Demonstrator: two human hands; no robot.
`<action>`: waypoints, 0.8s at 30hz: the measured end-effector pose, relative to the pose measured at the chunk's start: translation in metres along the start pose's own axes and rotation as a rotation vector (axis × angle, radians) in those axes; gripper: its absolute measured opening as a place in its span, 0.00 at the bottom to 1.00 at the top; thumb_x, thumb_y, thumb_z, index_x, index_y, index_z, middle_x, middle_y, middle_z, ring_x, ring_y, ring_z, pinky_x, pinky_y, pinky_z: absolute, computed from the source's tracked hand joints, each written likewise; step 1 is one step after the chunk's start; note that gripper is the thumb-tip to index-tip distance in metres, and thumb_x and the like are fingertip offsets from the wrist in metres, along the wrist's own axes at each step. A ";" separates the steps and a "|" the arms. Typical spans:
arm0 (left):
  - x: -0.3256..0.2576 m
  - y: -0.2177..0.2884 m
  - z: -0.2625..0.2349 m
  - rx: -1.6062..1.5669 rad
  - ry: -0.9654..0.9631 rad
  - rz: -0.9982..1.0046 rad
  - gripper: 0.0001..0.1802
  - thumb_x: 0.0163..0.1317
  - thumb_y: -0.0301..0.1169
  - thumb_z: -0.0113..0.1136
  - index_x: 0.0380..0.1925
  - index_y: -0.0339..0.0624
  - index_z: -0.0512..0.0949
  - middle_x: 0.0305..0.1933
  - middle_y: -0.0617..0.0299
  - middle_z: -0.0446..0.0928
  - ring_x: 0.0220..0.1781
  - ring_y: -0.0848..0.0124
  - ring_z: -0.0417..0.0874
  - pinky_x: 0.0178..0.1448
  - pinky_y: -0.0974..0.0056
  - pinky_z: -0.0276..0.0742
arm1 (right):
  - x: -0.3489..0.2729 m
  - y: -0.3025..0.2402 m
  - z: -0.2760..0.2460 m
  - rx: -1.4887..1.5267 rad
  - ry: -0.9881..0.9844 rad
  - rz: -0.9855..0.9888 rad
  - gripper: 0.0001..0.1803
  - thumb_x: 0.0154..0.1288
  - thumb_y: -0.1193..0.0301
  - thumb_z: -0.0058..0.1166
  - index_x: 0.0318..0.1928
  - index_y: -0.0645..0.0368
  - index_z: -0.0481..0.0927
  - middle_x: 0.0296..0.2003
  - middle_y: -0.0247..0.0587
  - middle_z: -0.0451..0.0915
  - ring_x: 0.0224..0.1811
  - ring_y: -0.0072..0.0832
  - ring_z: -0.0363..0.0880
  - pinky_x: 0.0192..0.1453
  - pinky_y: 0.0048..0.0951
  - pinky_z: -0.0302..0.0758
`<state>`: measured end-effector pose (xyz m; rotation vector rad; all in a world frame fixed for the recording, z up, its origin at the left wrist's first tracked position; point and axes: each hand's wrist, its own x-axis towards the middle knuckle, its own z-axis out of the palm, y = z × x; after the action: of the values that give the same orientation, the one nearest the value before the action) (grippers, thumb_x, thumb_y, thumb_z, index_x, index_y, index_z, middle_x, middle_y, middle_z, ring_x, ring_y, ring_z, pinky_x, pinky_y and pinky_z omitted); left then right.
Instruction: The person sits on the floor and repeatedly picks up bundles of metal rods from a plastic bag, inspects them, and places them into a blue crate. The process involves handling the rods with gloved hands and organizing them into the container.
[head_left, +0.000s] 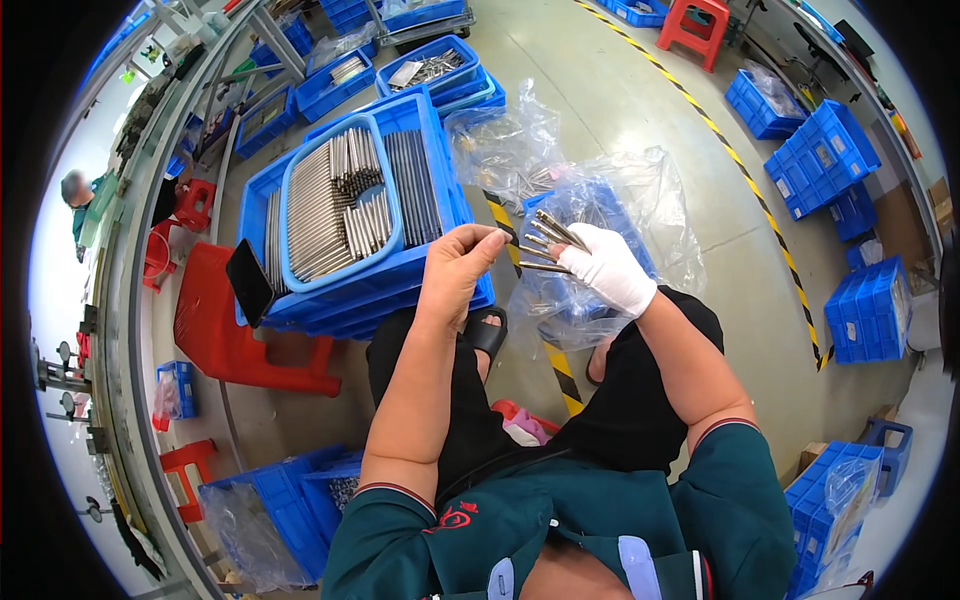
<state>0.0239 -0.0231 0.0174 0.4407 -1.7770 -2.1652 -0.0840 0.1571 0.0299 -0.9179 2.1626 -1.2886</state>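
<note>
My right hand (608, 272), in a white glove, is wrapped round several thin metal rods (546, 232) that fan out toward the left. My bare left hand (458, 268) is closed in a pinch close to the rods' ends; whether a rod is between its fingertips cannot be made out. To the left, a light blue tray (287, 200) holds rows of shiny metal rods (322, 205) and rests on a stack of blue crates (455, 180). Darker rods (410, 185) stand along the tray's right side. Beneath my right hand, clear plastic bags (670, 205) cover a blue bin (635, 235).
A black phone (250, 283) leans at the crate's left corner, above a red stool (215, 320). Blue crates stand along the right (825, 160) and at lower left (270, 500). Black-and-yellow tape (735, 155) marks the floor. Another person (80, 190) is at far left.
</note>
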 end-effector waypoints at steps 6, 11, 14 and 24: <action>-0.002 -0.005 0.005 0.020 -0.066 -0.066 0.12 0.59 0.34 0.63 0.35 0.35 0.81 0.26 0.72 0.73 0.27 0.85 0.64 0.31 0.78 0.58 | -0.003 -0.004 0.006 -0.025 -0.022 -0.062 0.14 0.62 0.61 0.54 0.33 0.61 0.76 0.22 0.46 0.72 0.25 0.32 0.71 0.33 0.32 0.69; -0.002 -0.006 0.004 0.027 -0.076 -0.064 0.11 0.59 0.33 0.64 0.34 0.35 0.81 0.27 0.71 0.75 0.28 0.85 0.66 0.34 0.77 0.60 | -0.004 -0.003 0.009 -0.096 0.000 -0.111 0.13 0.63 0.62 0.53 0.34 0.60 0.77 0.23 0.49 0.74 0.25 0.41 0.74 0.32 0.36 0.70; -0.002 -0.007 0.004 0.025 -0.076 -0.067 0.10 0.58 0.32 0.64 0.33 0.35 0.81 0.28 0.70 0.76 0.29 0.84 0.68 0.35 0.76 0.62 | -0.006 -0.005 0.010 -0.163 0.011 -0.131 0.12 0.63 0.62 0.53 0.33 0.60 0.76 0.23 0.50 0.75 0.26 0.45 0.75 0.32 0.37 0.70; -0.003 -0.011 0.007 -0.009 -0.107 -0.045 0.10 0.59 0.32 0.64 0.31 0.36 0.80 0.28 0.68 0.76 0.28 0.84 0.68 0.34 0.77 0.61 | -0.007 0.002 0.010 0.034 -0.033 -0.030 0.14 0.62 0.62 0.53 0.33 0.61 0.76 0.23 0.47 0.74 0.24 0.38 0.72 0.32 0.35 0.69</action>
<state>0.0229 -0.0140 0.0082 0.3717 -1.8283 -2.2664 -0.0736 0.1569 0.0235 -0.9546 2.1026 -1.3111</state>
